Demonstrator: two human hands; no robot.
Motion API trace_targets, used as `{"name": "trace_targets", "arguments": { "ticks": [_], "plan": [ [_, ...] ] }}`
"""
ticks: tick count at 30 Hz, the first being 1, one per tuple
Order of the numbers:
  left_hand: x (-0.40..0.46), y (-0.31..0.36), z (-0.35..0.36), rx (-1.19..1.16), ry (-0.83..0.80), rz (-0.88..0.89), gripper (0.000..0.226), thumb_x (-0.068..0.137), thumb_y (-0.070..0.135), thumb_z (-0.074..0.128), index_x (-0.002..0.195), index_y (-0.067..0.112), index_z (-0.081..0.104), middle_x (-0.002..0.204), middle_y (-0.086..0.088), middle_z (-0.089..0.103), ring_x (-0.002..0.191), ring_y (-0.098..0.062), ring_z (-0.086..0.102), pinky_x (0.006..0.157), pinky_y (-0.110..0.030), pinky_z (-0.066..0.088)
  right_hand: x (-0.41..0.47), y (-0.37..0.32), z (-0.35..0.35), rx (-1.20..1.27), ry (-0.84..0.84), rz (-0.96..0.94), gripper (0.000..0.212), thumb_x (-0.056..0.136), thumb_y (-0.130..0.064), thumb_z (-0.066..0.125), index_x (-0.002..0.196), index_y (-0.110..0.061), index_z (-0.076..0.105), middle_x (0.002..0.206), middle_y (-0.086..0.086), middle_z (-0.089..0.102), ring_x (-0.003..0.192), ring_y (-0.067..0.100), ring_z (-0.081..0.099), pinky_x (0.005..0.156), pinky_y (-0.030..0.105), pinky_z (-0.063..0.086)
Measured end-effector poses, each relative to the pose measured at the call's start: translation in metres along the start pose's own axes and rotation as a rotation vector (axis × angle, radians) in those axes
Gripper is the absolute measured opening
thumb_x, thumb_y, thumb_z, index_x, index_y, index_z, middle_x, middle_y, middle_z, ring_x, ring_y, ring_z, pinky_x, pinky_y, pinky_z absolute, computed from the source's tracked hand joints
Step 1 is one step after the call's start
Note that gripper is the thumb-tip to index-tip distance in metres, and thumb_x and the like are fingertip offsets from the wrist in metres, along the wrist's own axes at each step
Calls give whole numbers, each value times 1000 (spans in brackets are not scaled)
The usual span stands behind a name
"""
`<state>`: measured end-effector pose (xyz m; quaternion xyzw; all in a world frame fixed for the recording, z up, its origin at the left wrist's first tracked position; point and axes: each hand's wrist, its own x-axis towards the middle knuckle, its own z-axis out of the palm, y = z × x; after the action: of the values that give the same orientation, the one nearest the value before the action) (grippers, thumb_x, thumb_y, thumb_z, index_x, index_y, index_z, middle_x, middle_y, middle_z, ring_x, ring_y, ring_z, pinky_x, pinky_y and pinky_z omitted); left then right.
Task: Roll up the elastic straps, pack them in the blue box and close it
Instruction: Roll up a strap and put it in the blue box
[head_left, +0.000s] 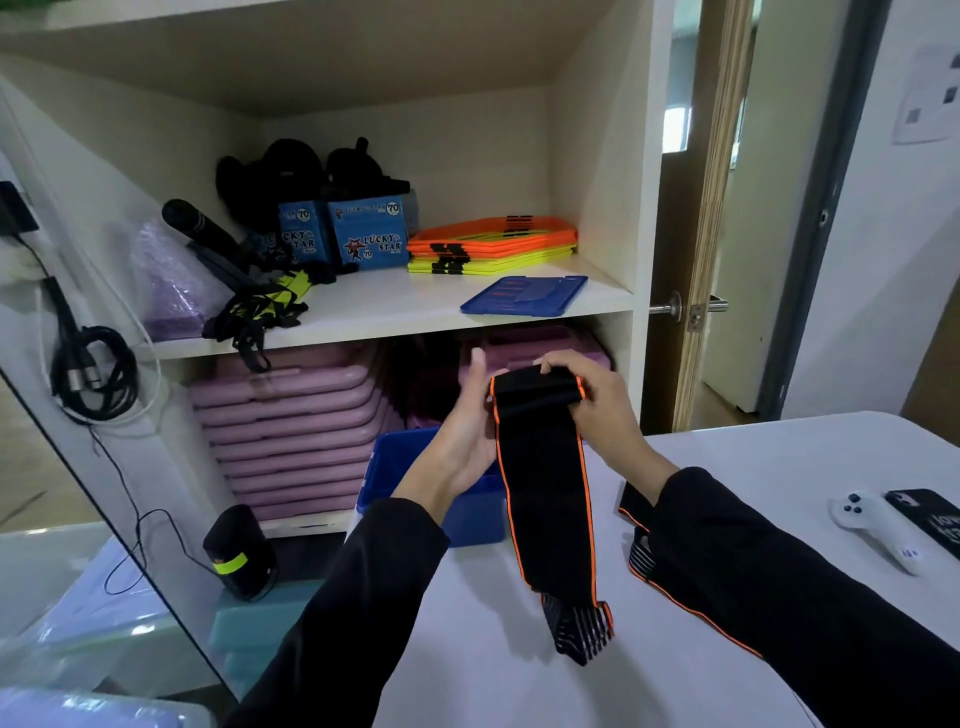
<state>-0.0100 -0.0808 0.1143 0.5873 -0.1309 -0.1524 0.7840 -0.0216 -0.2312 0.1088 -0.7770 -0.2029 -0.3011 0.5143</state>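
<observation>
A black elastic strap (545, 467) with orange edging is held up above the white desk (779, 457), its top end partly rolled. The roll is gripped from the right by the right hand (592, 400), fingers curled over it. The left hand (470, 426) is pressed flat against the roll's left end, fingers straight. The strap's lower end hangs down to the desk. The blue box (415, 499) stands open beneath the left wrist. A second strap (675, 587) lies on the desk under the right sleeve. The blue lid (524, 295) lies on the shelf above.

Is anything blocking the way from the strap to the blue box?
Nothing visible blocks it. The strap hangs from the right hand just right of the open blue box; only the left hand is over the box.
</observation>
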Motion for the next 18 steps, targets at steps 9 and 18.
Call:
{"name": "trace_targets", "arguments": {
  "ticks": [9,18],
  "plan": [
    [3,-11,10,194,200,107,41,85,19,62,123,14,46,100,-1,62,93,-15,62,84,-28,51,-7,0,-1,328,-69,347,31,95,-3,35,102,-12,63,119,-2,58,119,10,49,95,20,40],
    [-2,-9,19,321,221,222,56,88,21,60,138,16,34,124,-3,56,115,-18,55,97,-30,46,-8,-9,14,386,-78,611,66,93,-54,35,149,-26,16,158,-4,19,145,13,19,120,36,16]
  ]
}}
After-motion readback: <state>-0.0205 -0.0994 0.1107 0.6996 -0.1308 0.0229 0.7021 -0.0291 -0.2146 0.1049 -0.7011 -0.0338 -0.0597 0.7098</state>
